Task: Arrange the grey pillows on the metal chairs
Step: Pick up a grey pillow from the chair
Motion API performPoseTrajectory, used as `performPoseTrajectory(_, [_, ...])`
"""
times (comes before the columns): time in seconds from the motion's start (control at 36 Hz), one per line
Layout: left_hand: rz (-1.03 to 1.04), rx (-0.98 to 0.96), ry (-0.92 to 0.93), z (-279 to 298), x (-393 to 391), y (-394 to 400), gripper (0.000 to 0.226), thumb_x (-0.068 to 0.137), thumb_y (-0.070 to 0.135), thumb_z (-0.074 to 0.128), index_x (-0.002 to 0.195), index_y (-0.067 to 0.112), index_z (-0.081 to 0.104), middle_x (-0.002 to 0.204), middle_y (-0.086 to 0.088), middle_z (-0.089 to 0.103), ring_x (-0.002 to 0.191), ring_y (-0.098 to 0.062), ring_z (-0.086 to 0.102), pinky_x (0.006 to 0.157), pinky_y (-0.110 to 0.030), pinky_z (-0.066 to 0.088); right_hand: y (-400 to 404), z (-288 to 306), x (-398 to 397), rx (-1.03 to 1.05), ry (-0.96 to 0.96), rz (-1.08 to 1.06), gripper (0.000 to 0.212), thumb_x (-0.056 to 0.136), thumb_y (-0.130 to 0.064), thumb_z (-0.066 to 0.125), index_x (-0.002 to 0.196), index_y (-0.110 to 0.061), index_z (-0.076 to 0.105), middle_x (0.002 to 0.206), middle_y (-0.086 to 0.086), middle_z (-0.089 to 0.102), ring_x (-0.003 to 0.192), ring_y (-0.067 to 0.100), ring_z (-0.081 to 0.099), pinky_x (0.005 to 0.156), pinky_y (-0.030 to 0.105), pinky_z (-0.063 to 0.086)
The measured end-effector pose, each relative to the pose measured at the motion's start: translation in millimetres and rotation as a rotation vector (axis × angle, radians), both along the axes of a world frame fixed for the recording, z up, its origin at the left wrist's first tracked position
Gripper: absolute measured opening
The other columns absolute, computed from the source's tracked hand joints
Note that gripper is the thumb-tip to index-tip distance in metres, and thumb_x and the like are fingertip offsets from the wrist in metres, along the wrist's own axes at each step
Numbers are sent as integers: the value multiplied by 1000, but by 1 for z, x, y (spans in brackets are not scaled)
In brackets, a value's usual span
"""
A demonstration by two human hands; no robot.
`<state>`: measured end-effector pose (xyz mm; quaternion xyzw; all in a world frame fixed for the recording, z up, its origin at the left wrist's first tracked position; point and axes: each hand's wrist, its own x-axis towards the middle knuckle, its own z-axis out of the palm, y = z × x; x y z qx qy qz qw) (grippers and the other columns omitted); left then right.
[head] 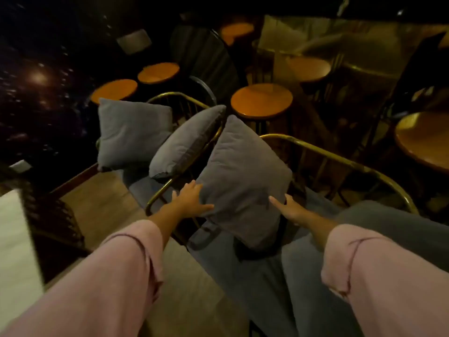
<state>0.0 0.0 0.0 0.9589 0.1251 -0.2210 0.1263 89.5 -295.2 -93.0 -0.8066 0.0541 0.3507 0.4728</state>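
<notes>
Dim, blurred surroundings; hands hide pillow edges.

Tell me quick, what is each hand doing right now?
Left hand: open, fingers spread flat against the left edge of the nearest grey pillow.
Right hand: open, pressed to the same pillow's right edge, not gripping it.

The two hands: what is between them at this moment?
In the head view, the nearest grey pillow stands between the left hand and the right hand. Both open palms press its lower sides; nothing else lies between them.
</notes>
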Motion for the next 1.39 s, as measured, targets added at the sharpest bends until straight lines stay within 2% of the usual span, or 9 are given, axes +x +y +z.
performPoseTrajectory(0.17, [205,-165,-102,-53,100,-12,97,86,55,64,158,15,11,167,-15,0,154,-35,6,122,-53,19,19,-52,46,56,217,-264,98,82,-81,42,159,-32,6,166,2,21,145,37,34,111,56,34])
performPoseTrajectory(0.33, [556,-185,-46,-102,162,-31,124,65,86,57,154,39,-15,166,-4,-20,151,-39,-17,113,-73,-3,32,-120,75,55,314,-477,91,89,-73,39,159,-21,14,164,9,24,146,37,31,116,52,28])
performPoseTrajectory(0.47, [624,-80,-94,-145,182,-16,129,58,90,56,152,42,-19,167,-4,-13,152,-39,-10,112,-75,-2,34,-158,86,135,453,-574,105,81,-82,41,160,-22,7,165,7,22,148,37,29,116,52,27])
performPoseTrajectory(0.64, [572,-35,-138,-167,197,9,138,55,88,61,153,35,-21,166,-11,9,149,-43,14,114,-71,2,21,-232,99,340,520,-722,139,40,-102,54,157,-33,23,160,3,36,141,34,41,116,57,32])
performPoseTrajectory(0.81, [526,-143,-137,-157,202,33,157,29,99,57,157,31,-5,161,-11,28,143,-42,35,115,-64,28,25,-195,96,379,479,-816,141,34,-101,59,151,-25,40,149,5,51,130,33,52,112,55,40])
performPoseTrajectory(0.97, [583,-306,-208,-132,186,48,146,22,98,61,146,23,39,147,-6,51,131,-36,52,107,-56,44,10,-134,67,296,398,-831,128,39,-95,59,140,-15,54,136,10,61,115,32,59,105,50,47])
performPoseTrajectory(1.08, [700,-454,-358,-107,169,39,122,36,83,77,134,14,56,133,-8,63,120,-32,61,99,-49,53,3,-105,52,323,280,-901,127,37,-95,65,139,-18,55,133,9,63,114,32,61,103,52,49])
performPoseTrajectory(1.31, [755,-646,-558,-54,130,30,86,65,52,86,136,15,54,136,-7,61,122,-29,59,100,-43,52,10,-32,30,304,42,-889,136,40,-93,65,153,-22,35,149,10,49,130,36,52,107,57,44])
performPoseTrajectory(1.39, [739,-672,-629,-25,130,44,79,67,51,85,131,14,59,130,-5,65,116,-25,63,95,-38,53,26,-3,34,342,-58,-853,117,58,-76,68,156,-27,27,155,7,42,135,34,47,110,56,42])
